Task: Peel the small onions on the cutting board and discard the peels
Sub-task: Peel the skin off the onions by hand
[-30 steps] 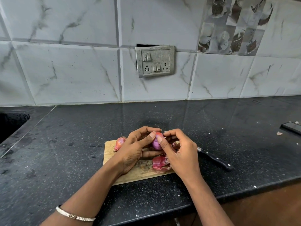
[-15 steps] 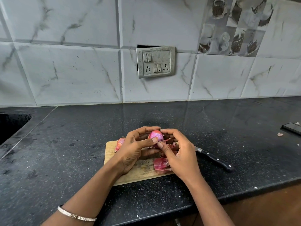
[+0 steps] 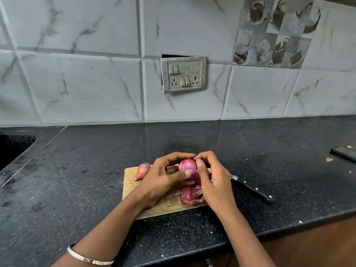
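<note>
Onion [image 3: 187, 166], smooth, round (papery peels [image 3: 191, 196] below), sits in the grip of left hand [image 3: 161, 182] and right hand [image 3: 213, 182].

I see open counter [image 3: 77, 180] left of the cutting board [image 3: 133, 182] and behind it to the wall. Right of the board, a knife [image 3: 252, 188] lies across the way. Over the board's middle, the left hand [image 3: 161, 180] and right hand [image 3: 213, 182] grip the held onion [image 3: 187, 166]; a peel pile [image 3: 191, 196] sits near-right, an unpeeled onion [image 3: 142, 170] far-left.
</note>
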`<state>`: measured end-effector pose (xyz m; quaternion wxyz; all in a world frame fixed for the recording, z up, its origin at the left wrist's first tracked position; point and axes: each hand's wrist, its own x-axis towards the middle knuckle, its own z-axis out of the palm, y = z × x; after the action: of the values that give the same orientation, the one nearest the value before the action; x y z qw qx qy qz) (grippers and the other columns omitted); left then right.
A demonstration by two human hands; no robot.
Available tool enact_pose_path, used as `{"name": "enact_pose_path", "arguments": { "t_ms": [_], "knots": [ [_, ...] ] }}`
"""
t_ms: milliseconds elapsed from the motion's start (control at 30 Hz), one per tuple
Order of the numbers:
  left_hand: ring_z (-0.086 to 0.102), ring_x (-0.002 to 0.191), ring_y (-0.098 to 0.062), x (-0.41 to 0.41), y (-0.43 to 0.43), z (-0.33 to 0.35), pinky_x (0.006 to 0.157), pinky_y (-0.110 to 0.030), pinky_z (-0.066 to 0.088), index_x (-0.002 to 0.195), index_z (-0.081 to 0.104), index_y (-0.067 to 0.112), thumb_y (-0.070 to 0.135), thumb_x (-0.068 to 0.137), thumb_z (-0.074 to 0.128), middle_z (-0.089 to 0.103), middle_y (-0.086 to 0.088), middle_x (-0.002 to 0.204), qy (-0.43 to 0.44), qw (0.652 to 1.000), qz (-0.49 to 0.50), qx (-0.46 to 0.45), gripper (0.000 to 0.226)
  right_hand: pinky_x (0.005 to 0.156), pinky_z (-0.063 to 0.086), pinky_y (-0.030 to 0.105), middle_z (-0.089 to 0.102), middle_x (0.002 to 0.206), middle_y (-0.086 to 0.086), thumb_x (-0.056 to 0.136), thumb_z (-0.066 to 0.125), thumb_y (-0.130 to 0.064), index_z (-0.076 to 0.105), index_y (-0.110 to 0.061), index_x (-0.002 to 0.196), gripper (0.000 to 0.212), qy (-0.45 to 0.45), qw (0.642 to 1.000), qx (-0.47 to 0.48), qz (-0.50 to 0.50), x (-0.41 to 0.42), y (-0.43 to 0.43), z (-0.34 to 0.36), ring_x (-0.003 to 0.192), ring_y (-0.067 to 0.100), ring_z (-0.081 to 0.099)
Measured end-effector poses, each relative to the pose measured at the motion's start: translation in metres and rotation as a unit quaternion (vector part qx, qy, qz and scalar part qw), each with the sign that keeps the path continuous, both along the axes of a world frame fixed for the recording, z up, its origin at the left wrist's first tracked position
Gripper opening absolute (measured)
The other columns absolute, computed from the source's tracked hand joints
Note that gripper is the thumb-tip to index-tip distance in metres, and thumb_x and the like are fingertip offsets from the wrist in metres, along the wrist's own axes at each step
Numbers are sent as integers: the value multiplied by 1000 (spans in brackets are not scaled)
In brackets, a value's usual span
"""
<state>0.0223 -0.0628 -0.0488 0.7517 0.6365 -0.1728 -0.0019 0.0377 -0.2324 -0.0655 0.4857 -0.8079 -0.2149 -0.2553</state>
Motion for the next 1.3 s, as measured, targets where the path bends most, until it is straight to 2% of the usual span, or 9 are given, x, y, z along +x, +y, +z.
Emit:
{"name": "enact_pose_path", "arguments": {
  "t_ms": [133,233,300,367,433,533,800,1033,1300],
  "knots": [
    [69,109,-29,6,3,-3,99,-47,55,116,65,16,15,73,88,72,-4,114,-64,989,94,90,49,83,54,39,69,99,-17,105,54,-35,66,-31,109,13,-11,1000,1,-5,-1,0,1,100,9,65],
    [72,99,-22,9,3,-4,90,-49,60,111,67,20,6,75,83,72,0,108,-101,976,128,141,42,86,54,34,71,102,-19,99,64,-33,72,-27,111,15,-30,999,5,-12,-4,1,4,102,5,65],
    [71,98,-18,8,3,-4,87,-44,61,110,69,24,6,73,79,70,3,108,-148,958,160,187,42,86,55,29,71,103,-18,96,69,-29,74,-24,112,17,-39,999,10,-9,-5,1,6,102,3,66],
    [67,101,-11,9,4,-3,89,-35,57,108,70,26,13,68,75,67,7,107,-208,922,202,255,42,83,55,24,72,102,-16,93,73,-27,76,-21,111,19,-45,999,16,-9,-6,2,6,98,1,68],
    [64,101,-8,9,4,-2,90,-32,54,107,72,28,16,66,73,66,11,106,-227,906,216,285,42,79,56,20,73,99,-14,90,77,-23,78,-17,107,18,-51,998,23,-15,-4,2,5,94,-1,68],
    [64,103,-9,7,4,-1,90,-32,54,108,72,29,17,67,74,67,13,107,-238,901,215,292,43,81,56,21,75,99,-11,87,80,-21,80,-15,106,19,-53,998,34,-19,-2,1,2,95,-2,69],
    [66,100,-5,6,5,-1,82,-11,49,109,68,19,1,68,79,71,13,104,-228,909,231,261,46,92,55,24,75,103,-15,90,76,-20,80,-18,110,20,-59,998,37,-7,0,1,1,105,-2,68],
    [66,97,-4,4,5,2,82,-11,48,104,68,20,1,68,80,71,14,98,-223,909,227,268,42,90,57,31,76,102,-12,91,74,-14,80,-19,108,18,-66,997,41,-17,2,-1,0,103,1,69],
    [68,94,-3,3,5,3,80,-13,51,103,69,21,2,69,81,73,12,97,-215,913,228,261,41,93,57,36,77,108,-9,90,77,-24,79,-19,110,21,-51,998,43,-7,3,-2,-4,109,4,69]
  ]
}}
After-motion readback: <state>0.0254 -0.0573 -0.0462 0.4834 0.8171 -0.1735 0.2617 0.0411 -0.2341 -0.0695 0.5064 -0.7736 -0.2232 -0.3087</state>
